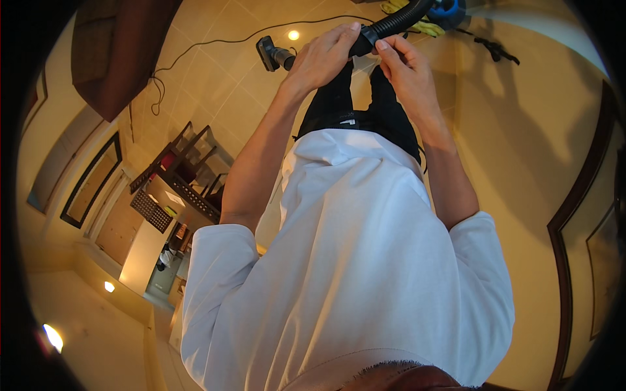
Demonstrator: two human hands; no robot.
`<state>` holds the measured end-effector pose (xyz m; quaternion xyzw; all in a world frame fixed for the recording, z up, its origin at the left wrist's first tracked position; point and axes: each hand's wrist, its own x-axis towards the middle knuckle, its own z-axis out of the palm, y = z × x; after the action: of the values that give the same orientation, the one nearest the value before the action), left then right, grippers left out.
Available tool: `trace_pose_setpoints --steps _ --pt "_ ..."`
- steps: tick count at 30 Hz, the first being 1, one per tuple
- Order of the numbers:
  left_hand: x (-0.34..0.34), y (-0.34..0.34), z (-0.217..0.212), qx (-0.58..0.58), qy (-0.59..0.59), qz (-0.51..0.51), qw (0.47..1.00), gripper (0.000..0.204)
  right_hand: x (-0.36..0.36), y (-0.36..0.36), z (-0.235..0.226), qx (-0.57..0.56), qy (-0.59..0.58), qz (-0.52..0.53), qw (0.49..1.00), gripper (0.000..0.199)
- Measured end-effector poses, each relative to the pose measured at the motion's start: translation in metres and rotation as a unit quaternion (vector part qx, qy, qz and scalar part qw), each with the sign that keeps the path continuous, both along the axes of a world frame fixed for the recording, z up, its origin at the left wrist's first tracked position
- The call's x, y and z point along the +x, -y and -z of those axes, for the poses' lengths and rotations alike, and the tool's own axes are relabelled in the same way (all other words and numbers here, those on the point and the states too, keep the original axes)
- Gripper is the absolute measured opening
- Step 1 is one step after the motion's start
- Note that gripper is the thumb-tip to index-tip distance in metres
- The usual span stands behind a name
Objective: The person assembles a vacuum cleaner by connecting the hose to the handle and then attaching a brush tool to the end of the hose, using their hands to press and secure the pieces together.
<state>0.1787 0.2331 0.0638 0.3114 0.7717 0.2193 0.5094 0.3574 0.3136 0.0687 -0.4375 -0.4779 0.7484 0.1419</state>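
Observation:
My left hand (321, 60) is wrapped round the black handle of a vacuum cleaner hose, hiding much of it. From its left side sticks out a small black brush nozzle (267, 55). On the other side, the ribbed black vacuum hose (396, 21) curves up to the right. My right hand (411, 70) is closed, thumb and forefinger pinched at the cuff (365, 40) where the hose meets the handle. The hose runs toward a blue vacuum cleaner (448, 13), partly cut off at the top edge.
A thin black cord (225, 42) trails over the tiled floor (225, 85). Something yellow, perhaps gloves (428, 27), lies beside the vacuum cleaner, with a black object (497, 49) nearby. Dark brown furniture (124, 52) stands upper left, wooden chairs (189, 153) at left. A plain wall (515, 150) rises at right.

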Motion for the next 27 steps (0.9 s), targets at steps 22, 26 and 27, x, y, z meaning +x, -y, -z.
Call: trace_pose_setpoints --steps 22,26,27 --pt "0.014 -0.008 0.003 0.049 0.051 -0.094 0.993 0.050 0.026 0.014 0.037 -0.055 -0.078 0.017 0.995 0.022" --pt "0.008 -0.003 0.005 0.045 0.055 -0.115 0.991 0.048 0.021 0.017 0.067 -0.024 -0.170 -0.008 0.985 0.020" --pt "0.004 -0.003 0.003 0.038 0.067 -0.105 0.992 0.045 0.019 0.016 0.071 -0.026 -0.172 -0.008 0.985 0.020"
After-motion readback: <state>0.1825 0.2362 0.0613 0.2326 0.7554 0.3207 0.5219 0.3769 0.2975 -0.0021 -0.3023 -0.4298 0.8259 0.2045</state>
